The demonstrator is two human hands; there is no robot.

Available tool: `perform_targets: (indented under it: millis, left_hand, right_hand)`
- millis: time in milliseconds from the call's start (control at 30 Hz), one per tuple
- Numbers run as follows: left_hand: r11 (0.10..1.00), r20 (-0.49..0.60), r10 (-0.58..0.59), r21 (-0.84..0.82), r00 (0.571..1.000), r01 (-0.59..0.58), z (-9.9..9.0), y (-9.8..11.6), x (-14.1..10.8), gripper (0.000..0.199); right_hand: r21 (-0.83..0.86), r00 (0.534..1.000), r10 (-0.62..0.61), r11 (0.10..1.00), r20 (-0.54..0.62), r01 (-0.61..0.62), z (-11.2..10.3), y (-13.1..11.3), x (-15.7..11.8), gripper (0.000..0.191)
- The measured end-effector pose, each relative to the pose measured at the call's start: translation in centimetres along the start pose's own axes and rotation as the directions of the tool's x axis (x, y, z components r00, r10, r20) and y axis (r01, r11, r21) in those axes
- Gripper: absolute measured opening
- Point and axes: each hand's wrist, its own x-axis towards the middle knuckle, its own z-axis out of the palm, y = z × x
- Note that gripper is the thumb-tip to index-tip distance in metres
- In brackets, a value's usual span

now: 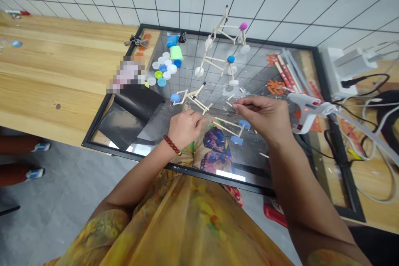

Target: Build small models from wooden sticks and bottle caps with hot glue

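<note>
In the head view, a wooden-stick frame point(190, 102) is seen lying on a black-framed glass panel point(124, 156), with the left hand point(183, 129) curled just over it, though any grip is hidden. The right hand point(264, 116) is pinched almost shut at the fingertips point(236, 108); whether anything is held cannot be told. A burn could be caused by a careless shift towards the hot glue gun point(307, 112) just beside that hand, and the slender joints could be snapped by heavy pressure.
</note>
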Motion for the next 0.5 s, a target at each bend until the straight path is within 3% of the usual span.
perform_targets:
  millis: [100, 233, 300, 367, 500]
  left_hand:
    - [0.998, -0.193, 0.051, -0.037, 0.980, -0.059, -1.3, -0.6, -1.1, 0.018]
    - [0.974, -0.432, 0.196, -0.020, 0.880, -0.227, -3.3, -1.4, 0.2, 0.013]
    - [0.957, -0.463, 0.269, 0.029, 0.845, -0.288, -4.5, -1.3, 1.7, 0.012]
    - [0.933, -0.391, 0.352, 0.079, 0.850, -0.350, -5.5, -0.7, 3.2, 0.018]
    - [0.854, -0.022, 0.505, 0.158, 0.863, -0.496, -6.1, 1.4, 5.0, 0.011]
  right_hand:
    - [-0.073, 0.998, -0.009, 0.997, 0.055, 0.013, -0.3, 0.3, -0.9, 0.018]
    - [-0.090, 0.974, 0.040, 0.996, 0.225, -0.021, 2.0, 0.7, -0.7, 0.018]
    - [-0.096, 0.958, 0.058, 0.995, 0.280, -0.032, 3.4, 0.7, -0.1, 0.025]
    - [-0.126, 0.951, 0.053, 0.992, 0.304, -0.015, 4.4, 0.6, 0.5, 0.032]
    - [-0.189, 0.950, -0.007, 0.979, 0.313, 0.070, 5.5, 0.4, 1.3, 0.019]
